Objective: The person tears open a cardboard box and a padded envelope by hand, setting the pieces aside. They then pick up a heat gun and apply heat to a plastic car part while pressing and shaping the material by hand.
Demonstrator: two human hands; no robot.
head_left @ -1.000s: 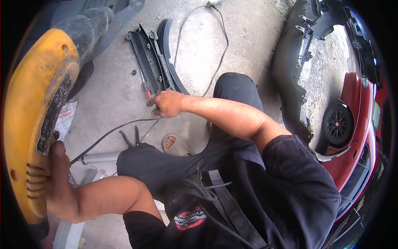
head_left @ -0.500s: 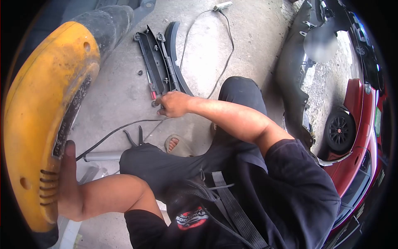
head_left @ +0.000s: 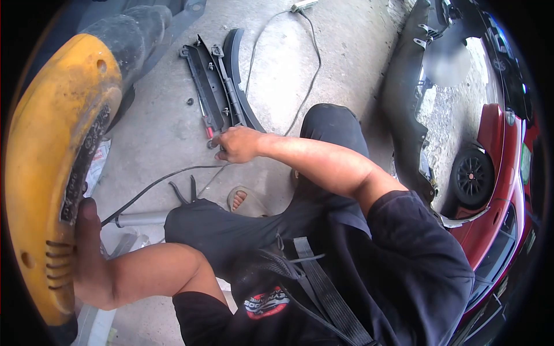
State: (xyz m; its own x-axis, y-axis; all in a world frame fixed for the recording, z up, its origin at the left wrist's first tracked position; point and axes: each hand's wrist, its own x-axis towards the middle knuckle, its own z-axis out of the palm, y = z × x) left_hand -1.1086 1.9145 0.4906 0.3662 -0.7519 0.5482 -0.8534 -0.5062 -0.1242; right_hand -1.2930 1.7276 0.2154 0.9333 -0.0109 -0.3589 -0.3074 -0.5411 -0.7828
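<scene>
Close to the camera, a yellow power tool (head_left: 52,138) with a dark front end and vent slots fills the left side. My left hand (head_left: 91,254) grips it near the vents; the thumb shows and the other fingers are hidden behind the body. My right hand (head_left: 239,144) reaches down to the floor, fingers curled, with the fingertips at the end of a red-handled screwdriver (head_left: 209,131). That screwdriver lies along a black plastic trim piece (head_left: 209,86) with clips on it. A curved black strip (head_left: 234,63) rests beside the trim, its lower end near my right hand.
A dark cable (head_left: 153,187) crosses the floor below my right hand, near black-handled pliers (head_left: 187,190). A small dark clip (head_left: 190,101) lies left of the trim. Farther right are a large dark bumper (head_left: 398,98) and a red car (head_left: 490,132).
The whole view has shifted slightly, so the power tool and floor parts appear a little farther left. Both hands keep the same pose and hold.
</scene>
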